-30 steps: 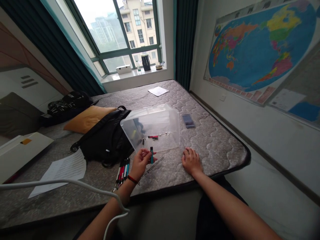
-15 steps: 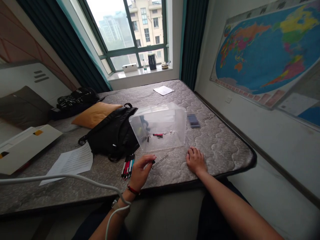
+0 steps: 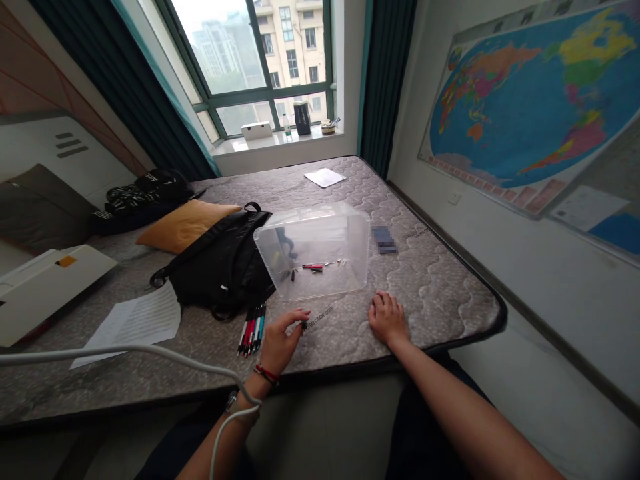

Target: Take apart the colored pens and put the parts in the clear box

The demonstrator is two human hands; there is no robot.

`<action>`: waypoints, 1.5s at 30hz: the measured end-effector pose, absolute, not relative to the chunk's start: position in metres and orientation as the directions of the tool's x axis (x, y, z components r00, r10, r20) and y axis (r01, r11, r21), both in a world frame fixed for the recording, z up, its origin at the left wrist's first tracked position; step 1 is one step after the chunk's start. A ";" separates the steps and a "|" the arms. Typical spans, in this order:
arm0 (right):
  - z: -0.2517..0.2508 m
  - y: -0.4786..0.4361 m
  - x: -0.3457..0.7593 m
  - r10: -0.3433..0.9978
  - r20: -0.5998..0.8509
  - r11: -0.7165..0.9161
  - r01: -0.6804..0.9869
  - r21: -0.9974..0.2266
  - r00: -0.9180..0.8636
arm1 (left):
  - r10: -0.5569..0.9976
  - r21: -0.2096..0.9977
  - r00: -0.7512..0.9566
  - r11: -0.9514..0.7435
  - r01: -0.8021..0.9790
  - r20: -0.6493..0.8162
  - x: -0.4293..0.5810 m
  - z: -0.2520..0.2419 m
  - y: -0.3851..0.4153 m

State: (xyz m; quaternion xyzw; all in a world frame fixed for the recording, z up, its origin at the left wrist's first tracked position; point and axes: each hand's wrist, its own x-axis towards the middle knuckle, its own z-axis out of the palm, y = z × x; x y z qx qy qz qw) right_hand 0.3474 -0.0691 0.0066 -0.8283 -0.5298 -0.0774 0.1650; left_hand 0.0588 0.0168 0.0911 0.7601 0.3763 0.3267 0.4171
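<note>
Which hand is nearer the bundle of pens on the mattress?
Left. The left hand sits right beside the bundle of pens, on its right side in view. The right hand rests on the mattress much farther right.

Soft daylight from the window lights the room, with faint shadows and bowed, blurred edges.

The mattress carries a clear box at its middle, a black bag and yellow cushion left, pens and paper near left, a blurred card right, a sheet far
</note>
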 end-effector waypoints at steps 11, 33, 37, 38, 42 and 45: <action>0.006 -0.070 0.347 0.848 0.335 -0.374 0.912 -0.170 0.410 | 0.748 0.473 0.652 -0.622 0.624 0.124 0.021 0.026 0.012; 0.011 -0.077 0.348 0.853 0.373 -0.309 0.929 -0.205 0.366 | 0.775 0.516 0.627 -0.569 0.641 0.076 0.040 0.031 -0.021; 0.010 -0.079 0.348 0.856 0.373 -0.292 0.930 -0.223 0.358 | 0.701 0.556 0.712 -0.603 0.572 0.028 0.044 0.034 -0.041; 0.011 -0.080 0.348 0.858 0.373 -0.284 0.930 -0.232 0.354 | 0.699 0.564 0.715 -0.592 0.576 0.004 0.045 0.035 -0.044; 0.013 -0.083 0.349 0.853 0.397 -0.241 0.931 -0.272 0.337 | 0.708 0.560 0.703 -0.557 0.613 -0.066 0.049 0.036 -0.046; 0.019 -0.086 0.348 0.870 0.356 -0.239 0.924 -0.299 0.341 | 0.742 0.520 0.667 -0.542 0.660 -0.073 0.046 0.036 -0.042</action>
